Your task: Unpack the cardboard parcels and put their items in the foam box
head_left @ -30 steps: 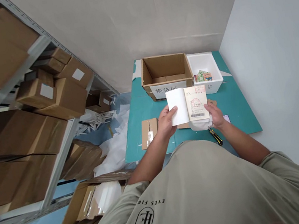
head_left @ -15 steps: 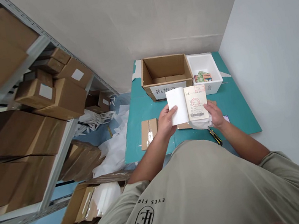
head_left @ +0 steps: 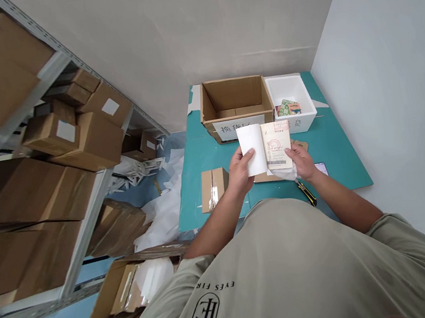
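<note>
My left hand (head_left: 242, 171) and my right hand (head_left: 299, 161) both hold an open booklet (head_left: 265, 148) above a teal mat (head_left: 339, 158). Its left page is blank, and its right page carries print, a red stamp and a barcode. Crumpled white wrapping (head_left: 284, 173) lies just below my right hand. Near that hand are a yellow-and-black utility knife (head_left: 307, 193) and a small dark device (head_left: 321, 169). A taped flat cardboard box (head_left: 213, 189) lies left of my left hand. Ahead stand an open cardboard carton (head_left: 234, 101) and a white foam box (head_left: 292, 104) holding colourful packages (head_left: 288, 108).
Metal shelving (head_left: 58, 148) stacked with cardboard boxes runs along the left. White packing paper (head_left: 161, 217) lies on the blue floor beside the mat. An open carton (head_left: 136, 287) sits at lower left, and a pale wall (head_left: 385, 68) bounds the right.
My hands have drawn slightly closer together, and the booklet has shifted a little toward me. The carton, foam box and knife stay in place.
</note>
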`<state>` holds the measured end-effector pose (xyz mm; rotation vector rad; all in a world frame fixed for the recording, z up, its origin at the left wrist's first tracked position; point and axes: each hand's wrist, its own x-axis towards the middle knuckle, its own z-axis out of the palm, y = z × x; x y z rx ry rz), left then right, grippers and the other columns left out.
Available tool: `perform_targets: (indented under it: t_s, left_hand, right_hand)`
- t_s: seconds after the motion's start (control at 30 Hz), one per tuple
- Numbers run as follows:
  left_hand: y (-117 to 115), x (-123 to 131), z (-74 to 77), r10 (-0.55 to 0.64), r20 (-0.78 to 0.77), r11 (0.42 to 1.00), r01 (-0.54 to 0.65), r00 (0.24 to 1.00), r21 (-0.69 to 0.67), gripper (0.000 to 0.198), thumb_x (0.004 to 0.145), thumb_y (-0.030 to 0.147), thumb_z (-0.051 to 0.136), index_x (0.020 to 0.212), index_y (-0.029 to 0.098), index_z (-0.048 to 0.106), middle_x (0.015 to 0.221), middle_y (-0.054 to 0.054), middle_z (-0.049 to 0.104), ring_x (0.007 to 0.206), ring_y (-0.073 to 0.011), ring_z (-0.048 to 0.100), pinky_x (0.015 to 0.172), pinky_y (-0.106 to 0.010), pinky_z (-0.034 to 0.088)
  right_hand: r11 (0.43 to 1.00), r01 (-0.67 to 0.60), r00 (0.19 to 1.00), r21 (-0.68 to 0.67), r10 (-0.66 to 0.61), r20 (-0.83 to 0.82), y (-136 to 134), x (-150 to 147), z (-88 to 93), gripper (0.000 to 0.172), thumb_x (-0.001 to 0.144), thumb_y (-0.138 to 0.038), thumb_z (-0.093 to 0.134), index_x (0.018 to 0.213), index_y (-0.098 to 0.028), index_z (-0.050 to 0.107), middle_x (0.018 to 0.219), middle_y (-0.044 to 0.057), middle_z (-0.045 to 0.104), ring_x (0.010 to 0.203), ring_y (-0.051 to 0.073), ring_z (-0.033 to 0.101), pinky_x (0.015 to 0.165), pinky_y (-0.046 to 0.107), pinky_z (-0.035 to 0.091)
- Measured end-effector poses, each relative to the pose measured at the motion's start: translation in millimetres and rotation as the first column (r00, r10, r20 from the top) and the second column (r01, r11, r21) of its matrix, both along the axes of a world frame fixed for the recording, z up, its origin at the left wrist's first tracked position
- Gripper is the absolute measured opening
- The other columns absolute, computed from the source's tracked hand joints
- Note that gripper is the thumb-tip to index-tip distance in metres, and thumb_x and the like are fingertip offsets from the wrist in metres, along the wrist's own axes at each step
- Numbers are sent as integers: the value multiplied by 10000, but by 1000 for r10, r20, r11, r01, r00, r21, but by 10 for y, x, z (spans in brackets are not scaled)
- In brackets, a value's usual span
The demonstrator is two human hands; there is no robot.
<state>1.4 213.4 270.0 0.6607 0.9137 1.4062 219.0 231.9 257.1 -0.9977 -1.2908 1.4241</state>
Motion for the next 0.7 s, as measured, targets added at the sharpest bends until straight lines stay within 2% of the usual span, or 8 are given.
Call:
perform_targets:
  t_s: [0.23, 0.37, 0.5, 0.6, 0.7]
  left_hand:
    - [-4, 27, 0, 12, -22, 1000, -12, 1000, 6, 942, 673, 675, 1068, 1454, 247, 761, 1271, -131, 879, 1123, -366, 847, 942, -462, 689]
    - [-28, 127, -15, -42, -62, 998, 44, 997, 35, 890, 714, 710, 1041, 1433, 260, 773, 1293, -113, 874, 1162, -354, 831, 961, -445, 670]
    - [-62, 267, -77, -101, -104, 991, 109, 989, 80, 807, 707, 670, 1066, 1367, 290, 797, 1323, -66, 861, 1250, -314, 800, 1026, -403, 650]
    - [-68, 313, -97, -123, -62, 992, 125, 990, 26, 761, 715, 617, 1079, 1332, 269, 801, 1233, -69, 870, 1200, -307, 813, 985, -394, 665]
    - [-10, 264, -78, -151, 37, 988, 152, 988, -14, 707, 742, 625, 1049, 1262, 212, 807, 1177, -106, 878, 1190, -342, 830, 968, -422, 682]
  right_hand:
    - [997, 4, 1000, 72, -6, 28, -2, -17, -20, 730, 876, -946, 787, 1096, -256, 885, 1082, 85, 892, 1140, 361, 828, 1013, 533, 685]
    - [986, 19, 990, 168, -43, 137, -16, -22, -42, 732, 959, -947, 693, 1079, -246, 870, 1065, 85, 872, 1050, 330, 806, 955, 482, 666]
    - [931, -28, 934, 363, -105, 341, -129, -99, -42, 679, 1077, -873, 588, 1117, -249, 855, 1030, 91, 824, 1018, 311, 776, 942, 451, 652]
    - [865, -133, 894, 484, -106, 435, -231, -192, -21, 650, 1087, -847, 592, 1234, -269, 852, 1236, 127, 795, 1162, 308, 762, 997, 433, 651]
    - [843, -95, 890, 530, -167, 424, -249, -225, -11, 523, 1122, -729, 622, 1330, -295, 828, 1326, 122, 757, 1228, 297, 744, 1039, 441, 647]
